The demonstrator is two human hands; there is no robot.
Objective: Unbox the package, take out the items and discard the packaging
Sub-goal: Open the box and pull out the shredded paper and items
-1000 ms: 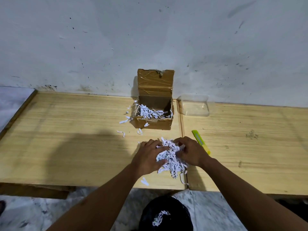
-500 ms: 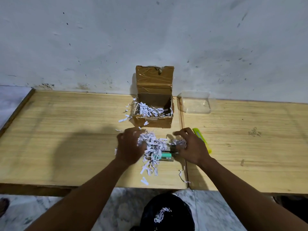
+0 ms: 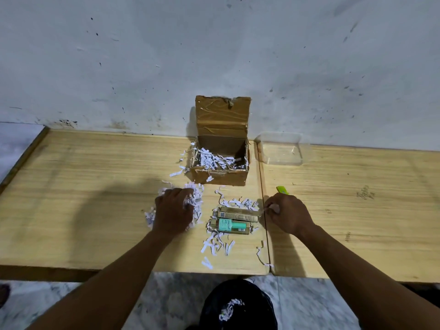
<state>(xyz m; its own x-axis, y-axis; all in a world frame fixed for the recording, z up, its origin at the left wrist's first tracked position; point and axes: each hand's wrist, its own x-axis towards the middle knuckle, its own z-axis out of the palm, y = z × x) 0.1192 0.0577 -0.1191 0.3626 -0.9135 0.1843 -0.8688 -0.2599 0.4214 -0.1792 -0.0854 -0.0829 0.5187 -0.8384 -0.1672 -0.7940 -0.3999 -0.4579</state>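
Head view: the left hand [image 3: 172, 211] is seen curled down on a clump of shredded paper [image 3: 194, 198] on the wooden counter [image 3: 83, 210], the fingers closed over the shreds. The right hand [image 3: 289, 214] is held loosely closed just above the counter, with a few white shreds pinched at the fingertips [image 3: 273, 208]. Between the two hands, two slim cardboard product boxes [image 3: 238, 214] are laid flat, and just nearer the person a mint-green bottle [image 3: 229, 225] is laid on its side against them; all are ringed by loose paper strips [image 3: 215, 245], which trail toward the counter's near edge. Whether the bottle sits in its own carton cannot be told.

Beyond the hands, against the wall, the open cardboard package [image 3: 221, 160] is stood with its taped lid upright; shredded filler [image 3: 214, 160] is still seen inside, and a few strips are spilled over its left side. Just beyond the right hand, the tip of a yellow-green utility knife [image 3: 282, 189] is seen, the rest hidden by the hand. Farther beyond the right hand, beside the package, a clear plastic container [image 3: 281, 150] is rested on the counter. Below the counter's near edge, between the forearms, a black bag [image 3: 240, 306] is seen on the floor with some shreds [image 3: 229, 309] in it.
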